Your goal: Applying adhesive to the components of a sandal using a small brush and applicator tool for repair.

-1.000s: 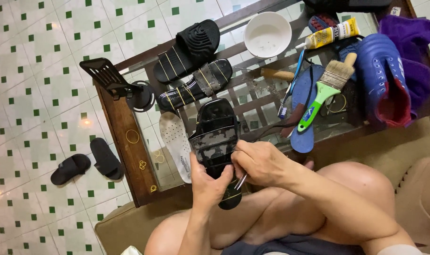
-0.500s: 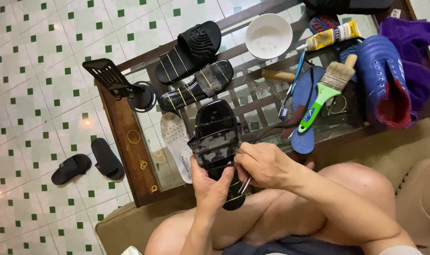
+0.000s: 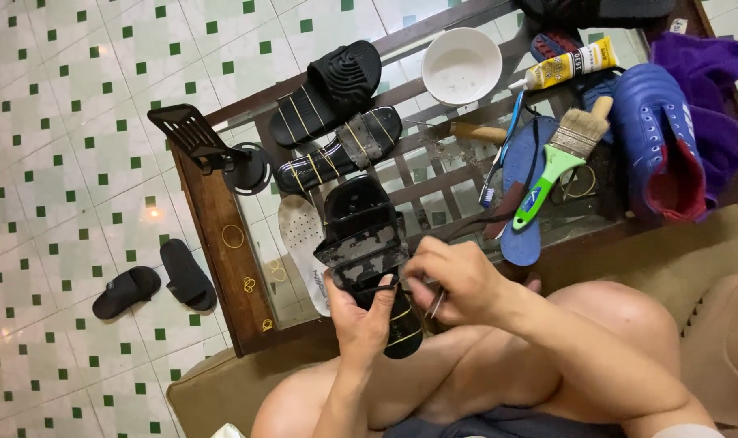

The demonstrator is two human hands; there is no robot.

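Observation:
I hold a black slide sandal [image 3: 363, 235] over my lap, its worn grey strap turned up toward me. My left hand [image 3: 367, 312] grips the sandal from below near its heel end. My right hand [image 3: 452, 278] presses against the strap's right side and pinches a thin metal tool [image 3: 435, 305] between its fingers. A dark cord or thread runs from the strap toward the right over the table.
A wood-framed glass table [image 3: 223, 243] carries two more black sandals [image 3: 328, 89], a white insole [image 3: 302, 243], white bowl [image 3: 461, 65], glue tube [image 3: 565, 66], green-handled brush [image 3: 559, 162], blue insole [image 3: 525, 195] and blue shoe [image 3: 657, 142]. A black pair of slides [image 3: 154, 280] lies on the tiled floor.
The sandal has been lifted slightly and tilted; my right hand has shifted along the strap with the thin tool. The table items are unchanged.

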